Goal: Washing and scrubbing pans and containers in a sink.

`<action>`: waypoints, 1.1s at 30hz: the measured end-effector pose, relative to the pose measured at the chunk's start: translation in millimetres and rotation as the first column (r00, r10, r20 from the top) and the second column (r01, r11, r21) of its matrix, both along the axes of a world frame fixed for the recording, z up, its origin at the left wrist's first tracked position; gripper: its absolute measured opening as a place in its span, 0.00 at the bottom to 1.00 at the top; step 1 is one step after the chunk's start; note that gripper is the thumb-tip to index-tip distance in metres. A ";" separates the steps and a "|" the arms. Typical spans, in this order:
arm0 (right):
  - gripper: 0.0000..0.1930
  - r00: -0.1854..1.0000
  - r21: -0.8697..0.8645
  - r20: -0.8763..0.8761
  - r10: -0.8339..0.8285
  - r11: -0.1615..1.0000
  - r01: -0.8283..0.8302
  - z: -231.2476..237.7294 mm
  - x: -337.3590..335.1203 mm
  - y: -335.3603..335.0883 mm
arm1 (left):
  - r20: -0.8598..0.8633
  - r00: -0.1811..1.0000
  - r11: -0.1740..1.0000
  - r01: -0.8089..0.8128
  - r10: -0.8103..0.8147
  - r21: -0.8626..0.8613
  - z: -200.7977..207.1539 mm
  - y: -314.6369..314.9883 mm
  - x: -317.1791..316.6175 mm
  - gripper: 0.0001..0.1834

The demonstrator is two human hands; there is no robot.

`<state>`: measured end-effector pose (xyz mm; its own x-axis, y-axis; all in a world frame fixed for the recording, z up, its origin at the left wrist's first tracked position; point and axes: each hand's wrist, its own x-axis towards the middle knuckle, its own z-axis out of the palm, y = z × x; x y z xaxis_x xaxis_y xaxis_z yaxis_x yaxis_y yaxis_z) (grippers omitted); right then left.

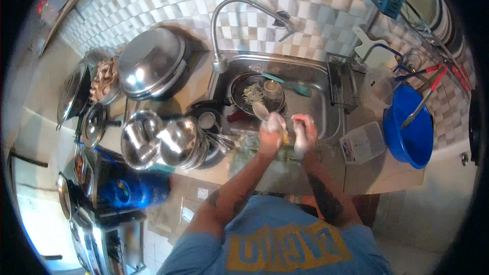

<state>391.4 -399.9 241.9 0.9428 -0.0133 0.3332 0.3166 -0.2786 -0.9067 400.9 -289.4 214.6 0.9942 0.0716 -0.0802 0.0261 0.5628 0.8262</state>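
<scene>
My left hand (271,131) is closed around a spoon (261,110) over the sink's front edge, its bowl tilted up toward the pan. A small yellow piece (284,136), perhaps a sponge, shows at that hand's inner side. Beside it my right hand (304,135) looks wet and foamy. Its fingers are loosely bent, slightly blurred, and nothing shows in them. Inside the steel sink (318,107) lies a dark frying pan (239,89) with a red handle, holding pale food scraps (253,93) and a small round dish (272,88). A teal-handled utensil (300,89) rests behind the pan.
A curved faucet (215,30) rises at the sink's back left. Left of the sink stand steel bowls (181,142), a large upturned metal basin (150,63) and a lid (94,125). A clear plastic container (362,143) and a blue basin (407,127) occupy the right counter.
</scene>
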 end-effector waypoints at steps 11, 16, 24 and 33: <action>0.09 0.813 0.020 -0.217 0.540 0.835 -0.550 -98.8 97.8 155.0 | 0.109 0.921 0.104 -0.076 -0.373 0.992 -62.9 80.6 -42.3 0.14; 0.20 0.601 0.011 -0.615 0.510 0.768 -0.640 -42.3 55.1 236.5 | -0.505 0.853 0.667 0.453 -0.131 0.592 -8.2 143.3 -84.3 0.16; 0.12 0.611 0.346 -0.338 0.716 0.698 -0.627 -57.3 134.8 149.5 | -0.199 0.974 0.633 0.223 -0.110 0.741 -10.3 152.2 -75.1 0.20; 0.11 0.963 -0.968 -0.223 0.154 0.080 -0.237 -152.6 246.4 37.9 | -0.305 0.952 0.677 0.248 -0.036 0.693 59.5 149.8 -75.6 0.22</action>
